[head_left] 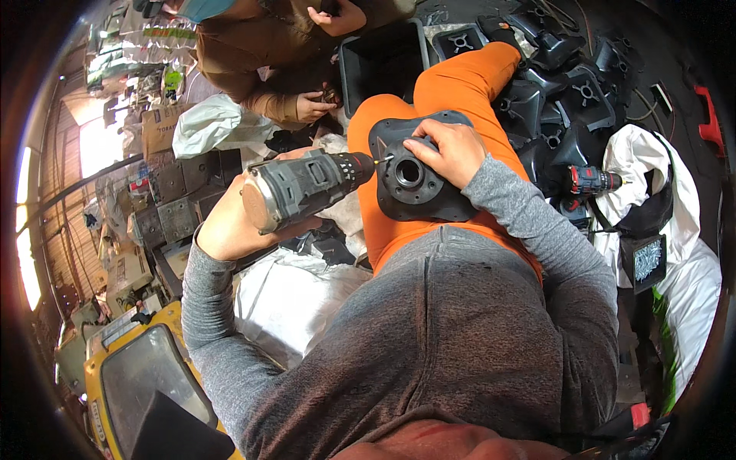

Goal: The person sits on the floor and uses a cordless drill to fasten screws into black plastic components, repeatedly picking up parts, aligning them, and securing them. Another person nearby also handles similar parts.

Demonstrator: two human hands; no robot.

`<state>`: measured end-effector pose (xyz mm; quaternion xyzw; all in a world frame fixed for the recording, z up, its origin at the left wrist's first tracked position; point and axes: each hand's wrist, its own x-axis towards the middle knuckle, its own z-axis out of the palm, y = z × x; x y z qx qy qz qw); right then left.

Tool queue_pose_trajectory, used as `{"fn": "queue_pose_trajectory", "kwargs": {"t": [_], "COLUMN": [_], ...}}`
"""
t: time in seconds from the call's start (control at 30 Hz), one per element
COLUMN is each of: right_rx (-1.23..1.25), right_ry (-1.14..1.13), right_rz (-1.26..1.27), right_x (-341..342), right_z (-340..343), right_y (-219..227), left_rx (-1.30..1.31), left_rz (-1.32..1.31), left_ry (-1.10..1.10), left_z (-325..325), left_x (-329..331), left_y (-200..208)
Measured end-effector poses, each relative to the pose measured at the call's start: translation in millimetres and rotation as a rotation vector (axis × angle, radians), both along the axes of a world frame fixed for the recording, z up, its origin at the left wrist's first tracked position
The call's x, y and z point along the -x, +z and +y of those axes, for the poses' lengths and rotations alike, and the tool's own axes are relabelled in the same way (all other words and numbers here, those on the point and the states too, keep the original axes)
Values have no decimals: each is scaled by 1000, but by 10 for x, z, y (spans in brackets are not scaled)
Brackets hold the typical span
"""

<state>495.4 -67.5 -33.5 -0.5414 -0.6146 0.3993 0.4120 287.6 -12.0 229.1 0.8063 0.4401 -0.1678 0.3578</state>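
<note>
Across my orange-clad thighs lies a black plate-like part (435, 208) with rounded corners and a raised round hub with a hole in its centre. My right hand (452, 153) is closed over the hub's far right edge, its thumb lying on the top. In my left hand (230, 222) is a cordless drill (307, 188), grey and black, held level with its chuck pointing right. The bit's tip meets the hub's left rim, beside a small hole. My fingers wrap the drill's handle, which is mostly hidden under its body.
Another person's hand (313, 107) is near a black bin (383, 65) ahead. Black moulded parts (586, 96) are heaped at the far right. A second drill (590, 180) lies by white sacking (632, 165), near a small tray of screws (640, 280). A yellow machine (172, 322) stands at left.
</note>
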Motion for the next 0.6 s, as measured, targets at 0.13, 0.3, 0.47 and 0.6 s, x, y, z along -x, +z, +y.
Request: {"fn": "queue_pose_trajectory", "kwargs": {"t": [0.13,0.3,0.47,0.6], "right_rx": [-40,16,45,151], "right_ry": [-86,-76,-118,-43], "right_rz": [50,52,109,99], "right_x": [59,31,69,39], "right_z": [-89,-90,-118,-104], "right_y": [-58,-30,-32,16], "left_rx": [22,4,-108,-24], "left_rz": [27,62,-11,29], "left_ry": [23,6,6,71], "left_z": [1,15,-12,-15], "left_x": [-39,120,109,96], "left_y": [3,-47,-131,-115]}}
